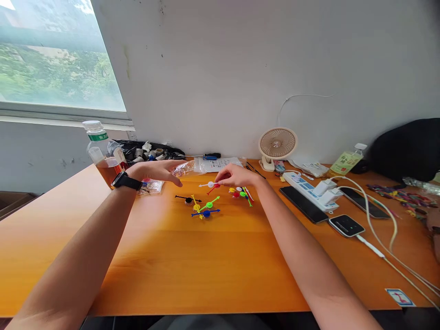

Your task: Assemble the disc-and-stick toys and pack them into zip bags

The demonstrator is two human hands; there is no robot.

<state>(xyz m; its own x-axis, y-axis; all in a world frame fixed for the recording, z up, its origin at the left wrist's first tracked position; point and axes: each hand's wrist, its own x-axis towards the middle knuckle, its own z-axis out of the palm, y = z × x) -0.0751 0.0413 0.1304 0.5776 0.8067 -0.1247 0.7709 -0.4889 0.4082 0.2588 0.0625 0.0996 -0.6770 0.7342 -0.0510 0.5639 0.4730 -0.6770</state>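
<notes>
While the left hand (pixel 156 170) hangs spread and empty, the right hand (pixel 237 175) apparently pinches the white spinner (pixel 211 184) by one end, beyond the green spinner (pixel 209 205), presumably to leave the hub uncovered.

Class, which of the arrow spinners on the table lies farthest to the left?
The black spinner; the nearby yellow spinner, green spinner and blue spinner all lie further right.

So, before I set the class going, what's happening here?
A person's right hand, over a table, is at a white arrow piece and a red one; the grip is unclear. The left hand is open, with nothing visible in it. Black, yellow, green and blue arrow pieces lie close together; a mixed cluster lies by the right hand.
</notes>
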